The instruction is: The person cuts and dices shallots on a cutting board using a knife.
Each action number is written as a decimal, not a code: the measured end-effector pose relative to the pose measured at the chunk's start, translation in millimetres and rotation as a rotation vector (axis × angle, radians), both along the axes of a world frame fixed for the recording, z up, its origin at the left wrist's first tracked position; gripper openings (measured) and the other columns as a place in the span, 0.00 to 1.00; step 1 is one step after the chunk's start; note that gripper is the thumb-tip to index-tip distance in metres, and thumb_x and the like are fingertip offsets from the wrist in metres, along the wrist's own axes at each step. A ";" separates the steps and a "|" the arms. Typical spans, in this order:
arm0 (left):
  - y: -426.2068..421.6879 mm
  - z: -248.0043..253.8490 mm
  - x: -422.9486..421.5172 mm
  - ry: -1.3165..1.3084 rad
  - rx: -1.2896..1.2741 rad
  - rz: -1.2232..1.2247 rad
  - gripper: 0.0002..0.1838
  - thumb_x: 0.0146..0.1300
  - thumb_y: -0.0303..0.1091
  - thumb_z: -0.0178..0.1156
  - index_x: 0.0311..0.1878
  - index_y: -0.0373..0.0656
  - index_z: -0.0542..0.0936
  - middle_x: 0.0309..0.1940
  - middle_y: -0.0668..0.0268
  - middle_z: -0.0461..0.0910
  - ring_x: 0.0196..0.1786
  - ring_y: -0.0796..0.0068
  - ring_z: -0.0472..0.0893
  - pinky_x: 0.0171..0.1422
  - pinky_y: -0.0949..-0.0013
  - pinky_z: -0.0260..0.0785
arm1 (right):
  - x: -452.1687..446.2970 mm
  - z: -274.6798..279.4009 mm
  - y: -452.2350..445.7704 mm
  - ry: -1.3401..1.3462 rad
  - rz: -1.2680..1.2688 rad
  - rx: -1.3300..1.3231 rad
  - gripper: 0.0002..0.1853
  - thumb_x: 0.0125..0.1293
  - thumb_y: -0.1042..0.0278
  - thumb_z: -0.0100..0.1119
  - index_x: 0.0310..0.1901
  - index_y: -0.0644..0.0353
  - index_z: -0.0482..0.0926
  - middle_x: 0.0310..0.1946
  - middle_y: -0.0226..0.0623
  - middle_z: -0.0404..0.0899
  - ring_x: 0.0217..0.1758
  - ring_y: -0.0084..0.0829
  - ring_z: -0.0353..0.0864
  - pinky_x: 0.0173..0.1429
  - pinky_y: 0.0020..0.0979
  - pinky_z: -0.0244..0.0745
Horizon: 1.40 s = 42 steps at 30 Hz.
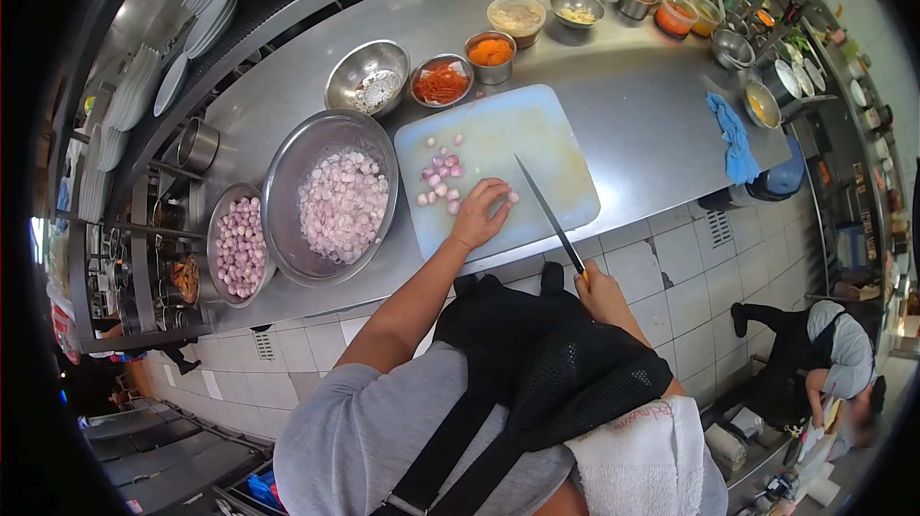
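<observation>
Holding knife [549,214]: right grip [601,292] | left grip [482,210]: shallot [513,197], apparently | large bowl [282,198]: sliced shallots [343,206]

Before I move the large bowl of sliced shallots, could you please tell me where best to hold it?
I'd take the large bowl by its round rim, two-handed, coming from the near side and reaching to the open far-left side: the cutting board crowds its right, the bowl of whole shallots its near left.
</observation>
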State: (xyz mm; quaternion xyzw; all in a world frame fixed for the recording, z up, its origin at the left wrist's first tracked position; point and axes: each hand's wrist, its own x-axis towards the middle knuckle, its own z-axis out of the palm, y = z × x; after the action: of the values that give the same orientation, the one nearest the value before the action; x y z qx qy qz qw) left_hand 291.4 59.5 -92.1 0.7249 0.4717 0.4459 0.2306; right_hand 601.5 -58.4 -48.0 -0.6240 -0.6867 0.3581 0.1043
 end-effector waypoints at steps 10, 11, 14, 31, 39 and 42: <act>14.8 -2.8 0.4 0.035 0.044 -0.086 0.08 0.66 0.21 0.66 0.47 0.38 0.84 0.47 0.58 0.84 0.50 0.57 0.86 0.56 0.62 0.79 | -16.0 46.4 -22.7 -0.205 0.039 0.017 0.14 0.81 0.55 0.54 0.55 0.58 0.73 0.33 0.60 0.87 0.38 0.65 0.88 0.43 0.61 0.82; 17.3 -2.3 0.4 0.033 0.050 -0.099 0.08 0.64 0.21 0.66 0.45 0.38 0.83 0.46 0.58 0.83 0.49 0.57 0.85 0.55 0.62 0.79 | -16.0 49.9 -25.6 -0.207 0.040 0.012 0.14 0.81 0.55 0.54 0.55 0.58 0.73 0.33 0.60 0.87 0.38 0.65 0.88 0.43 0.61 0.82; 21.5 -6.2 1.1 0.032 0.058 -0.109 0.08 0.62 0.20 0.65 0.44 0.39 0.82 0.45 0.58 0.83 0.47 0.57 0.85 0.54 0.62 0.79 | -15.6 64.8 -30.9 -0.221 0.031 0.019 0.13 0.81 0.57 0.54 0.55 0.57 0.73 0.33 0.59 0.87 0.38 0.65 0.88 0.43 0.61 0.82; 22.0 -7.9 1.7 0.026 0.119 -0.082 0.08 0.59 0.20 0.66 0.42 0.40 0.81 0.43 0.58 0.83 0.44 0.56 0.85 0.50 0.60 0.80 | -25.6 29.3 -14.1 -0.142 0.033 0.044 0.11 0.81 0.60 0.54 0.51 0.58 0.73 0.31 0.60 0.86 0.37 0.67 0.86 0.42 0.63 0.80; 22.0 -5.4 2.5 0.042 0.116 -0.080 0.08 0.59 0.19 0.66 0.41 0.40 0.81 0.43 0.58 0.83 0.45 0.56 0.86 0.50 0.61 0.81 | -20.8 28.3 -9.5 -0.116 0.040 0.033 0.11 0.80 0.59 0.54 0.51 0.58 0.74 0.31 0.61 0.86 0.37 0.67 0.86 0.43 0.64 0.79; 22.6 -7.1 1.4 0.048 0.127 -0.099 0.08 0.59 0.20 0.66 0.41 0.39 0.81 0.42 0.58 0.83 0.44 0.56 0.86 0.50 0.61 0.81 | -23.2 14.4 -5.6 -0.097 0.036 0.015 0.11 0.80 0.59 0.55 0.51 0.58 0.73 0.31 0.61 0.86 0.38 0.68 0.86 0.43 0.64 0.79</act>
State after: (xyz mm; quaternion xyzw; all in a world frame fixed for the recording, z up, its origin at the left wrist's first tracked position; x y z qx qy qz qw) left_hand 292.8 82.1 -99.2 0.7710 0.4113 0.4455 0.1944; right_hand 578.3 -64.0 -33.5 -0.6276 -0.7046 0.3239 0.0691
